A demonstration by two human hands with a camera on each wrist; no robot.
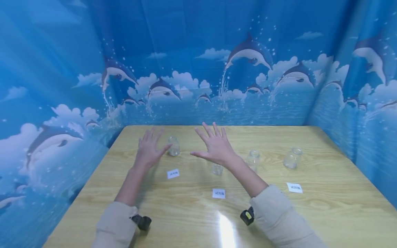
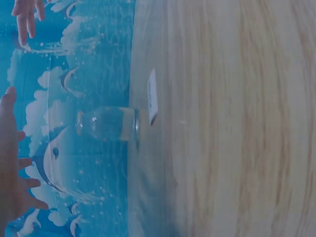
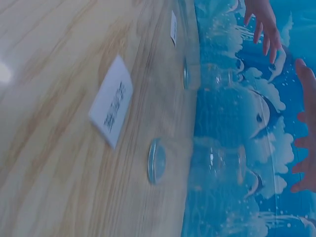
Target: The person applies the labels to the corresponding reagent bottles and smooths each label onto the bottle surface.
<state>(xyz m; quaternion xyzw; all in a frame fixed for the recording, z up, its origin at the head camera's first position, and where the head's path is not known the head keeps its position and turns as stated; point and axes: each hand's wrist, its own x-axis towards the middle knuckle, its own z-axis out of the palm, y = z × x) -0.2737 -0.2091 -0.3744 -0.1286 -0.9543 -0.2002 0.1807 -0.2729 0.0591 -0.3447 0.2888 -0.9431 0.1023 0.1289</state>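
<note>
Glass jars (image 1: 293, 159) — four, on wooden table (image 1: 173, 213), behind white cards (image 1: 219, 193) | left hand (image 1: 148, 151): fingers spread, empty, near leftmost jar (image 1: 174, 146) | right hand (image 1: 218, 148): likewise spread — empty, raised above table

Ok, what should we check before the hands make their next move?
1. Left hand free: ok, fingers spread, holding nothing.
2. Right hand free: ok, fingers spread, also holding nothing.
3. Glass jars standing upright: ok, all four.
4. Every jar in plain sight from the head camera: not ok, the right hand and right arm partly cover two.
5. What the paper cards say: cannot tell, the print is too blurry.
</note>
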